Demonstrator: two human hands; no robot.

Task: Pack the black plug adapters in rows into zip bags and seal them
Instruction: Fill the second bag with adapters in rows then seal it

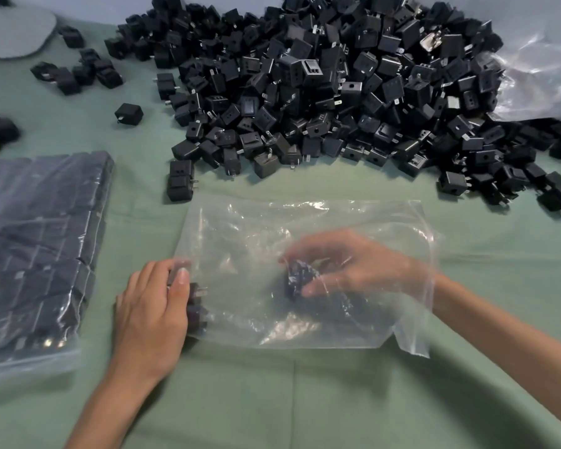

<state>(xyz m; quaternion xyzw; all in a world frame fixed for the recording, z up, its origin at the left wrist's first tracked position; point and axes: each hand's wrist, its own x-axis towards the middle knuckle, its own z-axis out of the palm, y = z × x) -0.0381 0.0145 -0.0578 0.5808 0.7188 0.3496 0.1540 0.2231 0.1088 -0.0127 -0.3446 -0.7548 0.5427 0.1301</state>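
A clear zip bag lies flat on the green cloth in front of me, its opening to the right. My right hand is inside the bag up to the wrist and grips a black plug adapter near the bag's middle. My left hand rests on the bag's closed left end, fingers curled over a few adapters standing there inside the bag. A big heap of loose black plug adapters fills the far side of the table.
A filled, sealed bag of adapters in rows lies at the left. Small clusters of adapters sit at the far left. Crumpled clear plastic lies at the far right, and a grey pad at the top left corner.
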